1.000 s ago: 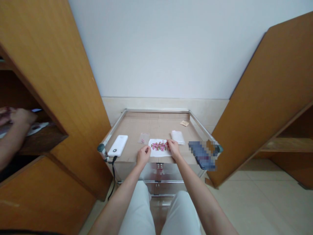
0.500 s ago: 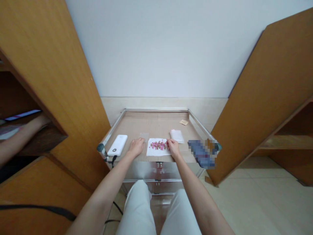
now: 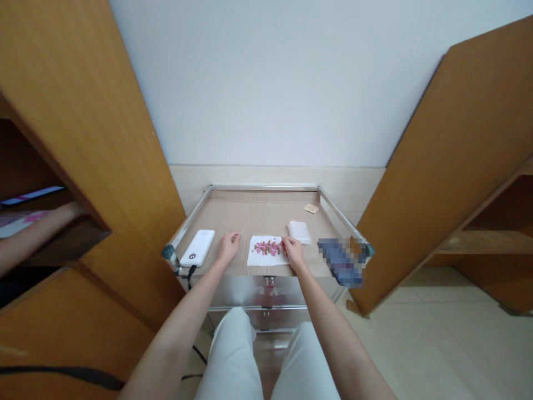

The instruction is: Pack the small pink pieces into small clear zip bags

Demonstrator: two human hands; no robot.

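A white sheet point(image 3: 255, 258) lies near the front edge of the tabletop, with a cluster of small pink and brownish pieces point(image 3: 267, 248) spread over it. At the sheet's right edge is my right hand point(image 3: 293, 254), its fingers pinched beside the pieces; what they hold, if anything, is hidden. Left of the sheet, my left hand point(image 3: 228, 247) is closed on the edge of a small clear plastic bag point(image 3: 244, 228), which shows only as a faint, thin, tilted shape. Behind my right hand lies a stack of clear bags point(image 3: 299, 232).
A white power bank point(image 3: 198, 248) with a black cable lies at the left. A small tan card point(image 3: 311, 208) is at the back right, a blurred dark blue item point(image 3: 340, 262) at the right edge. Metal rails point(image 3: 266, 188) border the tabletop. Another person's arm point(image 3: 41, 233) reaches into the left cabinet.
My left hand moved left from the sheet to the small bag and lifted it off the tabletop. My right hand stayed at the sheet's right edge. The other person's arm shifted in the cabinet.
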